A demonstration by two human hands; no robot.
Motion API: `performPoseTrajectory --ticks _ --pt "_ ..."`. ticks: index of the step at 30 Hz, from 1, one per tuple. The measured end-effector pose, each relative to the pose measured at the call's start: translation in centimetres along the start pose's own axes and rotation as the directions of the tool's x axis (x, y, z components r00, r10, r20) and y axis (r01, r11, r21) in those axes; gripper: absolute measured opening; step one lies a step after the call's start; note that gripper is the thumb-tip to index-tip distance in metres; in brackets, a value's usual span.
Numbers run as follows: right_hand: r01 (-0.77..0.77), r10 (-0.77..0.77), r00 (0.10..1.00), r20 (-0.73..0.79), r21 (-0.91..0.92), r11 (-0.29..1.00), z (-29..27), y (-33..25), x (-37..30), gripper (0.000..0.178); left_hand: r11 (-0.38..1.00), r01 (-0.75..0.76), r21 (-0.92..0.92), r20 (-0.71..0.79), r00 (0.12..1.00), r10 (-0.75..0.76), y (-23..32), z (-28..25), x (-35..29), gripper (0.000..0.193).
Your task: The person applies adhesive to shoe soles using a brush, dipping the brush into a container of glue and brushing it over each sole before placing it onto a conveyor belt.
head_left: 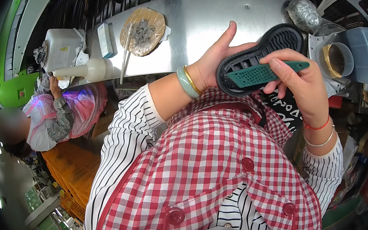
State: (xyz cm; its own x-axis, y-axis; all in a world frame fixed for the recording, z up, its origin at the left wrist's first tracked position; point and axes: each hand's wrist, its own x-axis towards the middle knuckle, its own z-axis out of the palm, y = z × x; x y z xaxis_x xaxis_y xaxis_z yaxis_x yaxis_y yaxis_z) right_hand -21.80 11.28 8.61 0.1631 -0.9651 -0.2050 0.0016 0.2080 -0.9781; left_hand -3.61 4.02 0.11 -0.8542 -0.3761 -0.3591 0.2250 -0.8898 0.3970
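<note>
A black shoe sole [286, 38] with a raised rim, wavy grooves and ribs is tilted over the bench's front edge. My left hand [214, 57] supports it from beside and below; its thumb sticks up, off the sole, and most fingers are hidden behind it. Between the thumb and fingers of my right hand [297, 80] is a long green piece [255, 75] with a mesh-patterned face and a narrow end pointing right. It lies slantwise over the wider near end of the sole, its lower left end close to the rim. Whether it touches the sole's inside I cannot tell.
On the metal bench [199, 9], a round brown pad [156, 18] carries grey scraps and a stick. A squeeze bottle [94, 69], a white canister [63, 50] and a small box [105, 39] stand left. Plastic tubs [363, 53] and a wrapped bundle [303, 14] stand right. Another person [53, 119] sits left.
</note>
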Motion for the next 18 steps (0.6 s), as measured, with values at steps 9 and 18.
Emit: performPoseTrajectory --ticks 9,18 --pt "-0.142 0.16 0.974 0.163 -0.118 0.983 -0.1 -1.1 2.6 0.022 0.957 0.161 0.24 0.005 0.986 -0.167 1.7 0.2 -0.6 0.102" --pt "-0.123 0.165 0.974 0.156 -0.245 0.962 -3.6 -1.9 1.6 0.02 0.943 0.227 0.244 -0.015 0.973 -0.23 2.8 -0.3 -0.5 0.099"
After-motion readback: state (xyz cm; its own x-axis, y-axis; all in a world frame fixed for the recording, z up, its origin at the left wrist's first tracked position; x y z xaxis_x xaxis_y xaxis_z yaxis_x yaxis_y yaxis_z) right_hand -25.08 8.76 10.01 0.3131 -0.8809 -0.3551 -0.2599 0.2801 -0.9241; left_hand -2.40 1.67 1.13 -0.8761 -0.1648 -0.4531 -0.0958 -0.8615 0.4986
